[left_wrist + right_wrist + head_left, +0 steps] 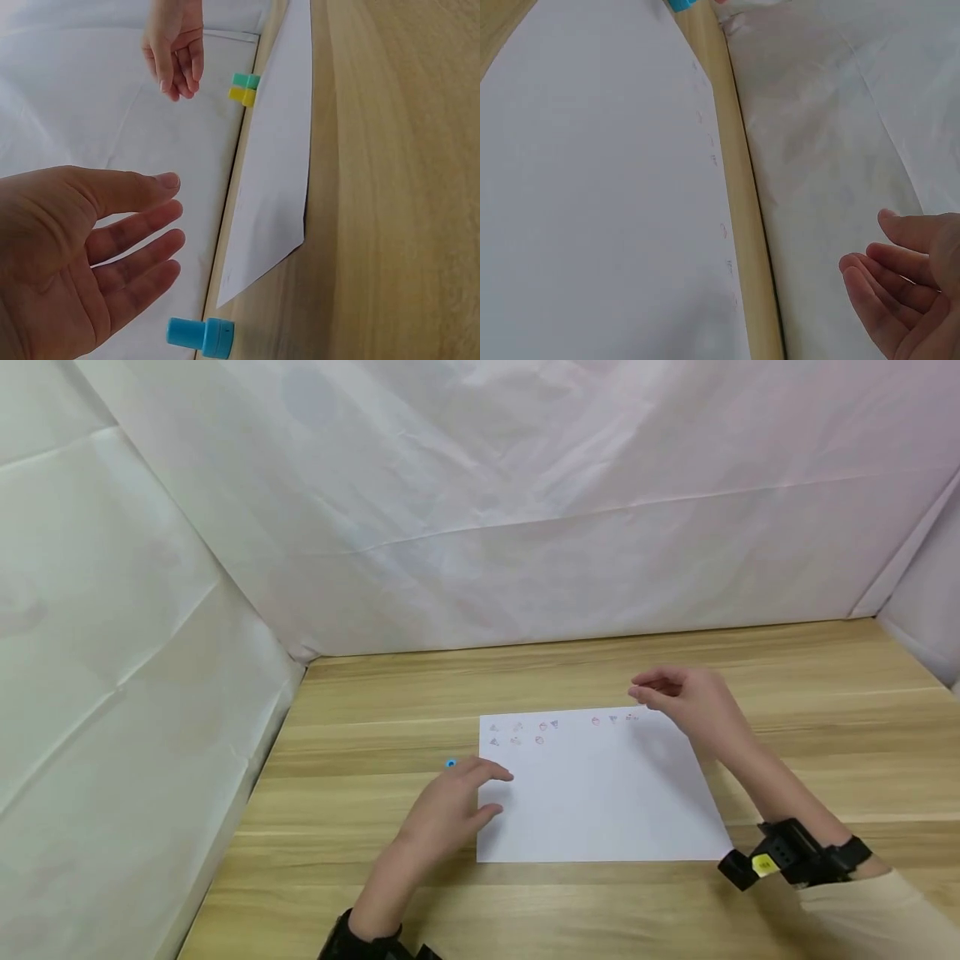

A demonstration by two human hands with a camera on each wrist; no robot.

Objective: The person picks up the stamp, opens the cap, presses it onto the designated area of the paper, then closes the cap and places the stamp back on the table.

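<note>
Bare left hand (450, 810), flat white paper (600, 793)

The head view looks forward and down over the counter (787, 668) from some way back; both wrist views sit close, low along the paper sheet (277, 150) (shared by all three).

Blue stamp (201, 335) just left of paper (600, 793), green-yellow stamps (244, 88) at its far side

Staged recording booth: wooden table (750, 660) walled by white sheeting (450, 527).
</note>
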